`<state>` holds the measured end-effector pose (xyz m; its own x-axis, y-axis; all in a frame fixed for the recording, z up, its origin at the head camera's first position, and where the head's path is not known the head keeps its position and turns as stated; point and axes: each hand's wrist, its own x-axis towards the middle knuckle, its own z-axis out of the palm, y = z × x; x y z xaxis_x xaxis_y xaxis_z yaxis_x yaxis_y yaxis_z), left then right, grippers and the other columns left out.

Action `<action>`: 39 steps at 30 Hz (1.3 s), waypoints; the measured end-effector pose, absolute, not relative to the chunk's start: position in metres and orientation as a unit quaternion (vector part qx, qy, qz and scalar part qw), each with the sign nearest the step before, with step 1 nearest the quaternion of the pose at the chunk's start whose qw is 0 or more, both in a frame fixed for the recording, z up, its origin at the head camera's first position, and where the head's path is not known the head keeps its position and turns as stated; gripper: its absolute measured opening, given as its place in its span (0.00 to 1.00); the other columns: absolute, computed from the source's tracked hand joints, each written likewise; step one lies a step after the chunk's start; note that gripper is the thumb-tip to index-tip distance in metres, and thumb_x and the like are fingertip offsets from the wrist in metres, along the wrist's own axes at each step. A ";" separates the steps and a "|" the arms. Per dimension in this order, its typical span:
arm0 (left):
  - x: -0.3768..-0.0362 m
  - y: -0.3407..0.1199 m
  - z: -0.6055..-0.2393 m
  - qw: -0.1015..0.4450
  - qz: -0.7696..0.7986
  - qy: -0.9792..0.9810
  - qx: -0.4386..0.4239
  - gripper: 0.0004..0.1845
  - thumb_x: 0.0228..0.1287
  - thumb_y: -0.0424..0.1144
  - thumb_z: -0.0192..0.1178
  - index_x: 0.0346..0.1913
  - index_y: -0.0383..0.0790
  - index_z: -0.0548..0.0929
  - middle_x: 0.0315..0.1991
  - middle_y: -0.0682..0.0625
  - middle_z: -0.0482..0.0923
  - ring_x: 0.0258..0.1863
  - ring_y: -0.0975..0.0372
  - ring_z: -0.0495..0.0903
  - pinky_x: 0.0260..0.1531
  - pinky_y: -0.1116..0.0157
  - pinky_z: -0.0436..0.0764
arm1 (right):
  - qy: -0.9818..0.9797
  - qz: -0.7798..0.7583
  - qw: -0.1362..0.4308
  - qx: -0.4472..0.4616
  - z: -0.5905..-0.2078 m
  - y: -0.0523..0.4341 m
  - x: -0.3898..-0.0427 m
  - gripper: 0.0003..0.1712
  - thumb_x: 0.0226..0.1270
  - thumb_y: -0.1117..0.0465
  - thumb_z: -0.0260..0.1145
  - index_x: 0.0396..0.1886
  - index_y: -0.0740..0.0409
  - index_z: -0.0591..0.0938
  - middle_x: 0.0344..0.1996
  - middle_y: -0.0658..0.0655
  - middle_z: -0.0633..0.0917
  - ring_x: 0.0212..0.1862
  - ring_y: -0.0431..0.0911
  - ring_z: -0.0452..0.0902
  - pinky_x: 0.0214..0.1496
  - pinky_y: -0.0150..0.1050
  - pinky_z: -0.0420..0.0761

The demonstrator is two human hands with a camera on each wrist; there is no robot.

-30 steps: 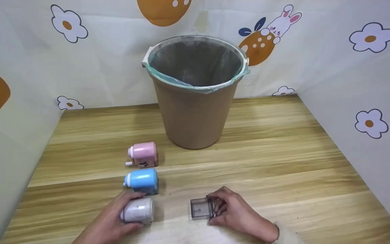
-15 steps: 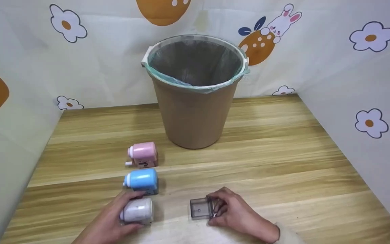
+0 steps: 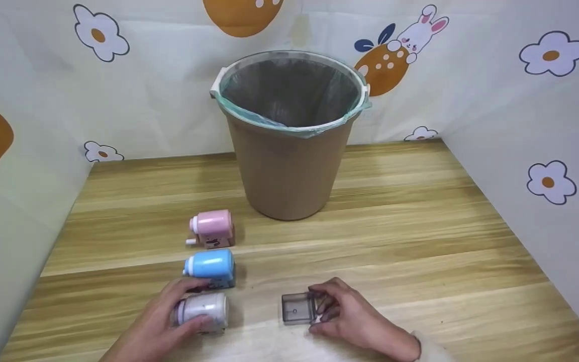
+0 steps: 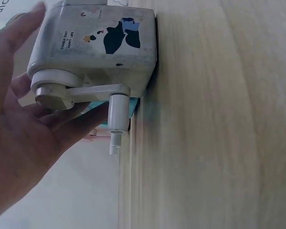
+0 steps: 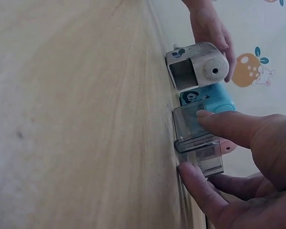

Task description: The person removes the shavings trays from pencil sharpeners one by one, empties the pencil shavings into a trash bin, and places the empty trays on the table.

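A: Where are the 2 pieces in hand?

B: The smoky clear tray (image 3: 297,309) is low at the counter (image 3: 410,241), on the near side, about midway across. The white pencil sharpener (image 3: 206,305) stands well apart to its left, a hollow slot (image 5: 183,74) in the end that faces right. It's the nearest of 3 in a row; the blue sharpener (image 3: 213,264) and pink sharpener (image 3: 214,222) stand farther back.

A: And the grip on each?

B: The right hand (image 3: 350,317) has its grip clamped on the tray's right end. The left hand (image 3: 161,314) has its grip around the white body's left part, thumb near, fingers far. How hard it squeezes, I can't tell.

A: How would they handle?

B: The tray looks light, stiff and slick, and thin plastic might crack, so I'd pinch it gently by 2 opposite walls. The sharpener is probably heavier, yet manageable with 1 hand. Its rounded top could slip; I'd hold the flat sides, clear of the crank (image 4: 97,90).
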<state>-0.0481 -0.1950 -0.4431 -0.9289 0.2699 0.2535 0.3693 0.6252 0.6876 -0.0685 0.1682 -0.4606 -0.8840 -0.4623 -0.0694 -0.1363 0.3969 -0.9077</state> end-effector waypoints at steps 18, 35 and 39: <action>-0.064 -0.191 -0.427 0.109 -0.428 -0.890 -0.109 0.13 0.61 0.32 0.68 0.48 0.47 0.84 0.46 0.57 0.79 0.43 0.66 0.83 0.41 0.67 0.87 | 0.848 -0.480 0.112 -0.194 -0.450 0.165 -0.069 0.34 0.55 0.54 0.78 0.59 0.64 0.79 0.47 0.54 0.79 0.47 0.41 0.78 0.52 0.33 0.84; -0.091 -0.192 -0.417 0.119 -0.367 -0.912 -0.138 0.31 0.42 0.31 0.80 0.54 0.40 0.82 0.52 0.48 0.80 0.54 0.50 0.80 0.55 0.45 0.81 | 0.850 -0.481 0.088 -0.198 -0.448 0.164 -0.068 0.32 0.55 0.54 0.77 0.58 0.63 0.80 0.48 0.54 0.81 0.45 0.42 0.80 0.50 0.34 0.84; -0.096 -0.193 -0.417 0.090 -0.378 -0.910 -0.145 0.33 0.41 0.31 0.80 0.57 0.38 0.81 0.55 0.44 0.80 0.56 0.47 0.80 0.57 0.42 0.80 | 0.850 -0.481 0.087 -0.196 -0.447 0.164 -0.068 0.32 0.56 0.54 0.77 0.58 0.63 0.80 0.48 0.55 0.81 0.46 0.41 0.80 0.51 0.34 0.83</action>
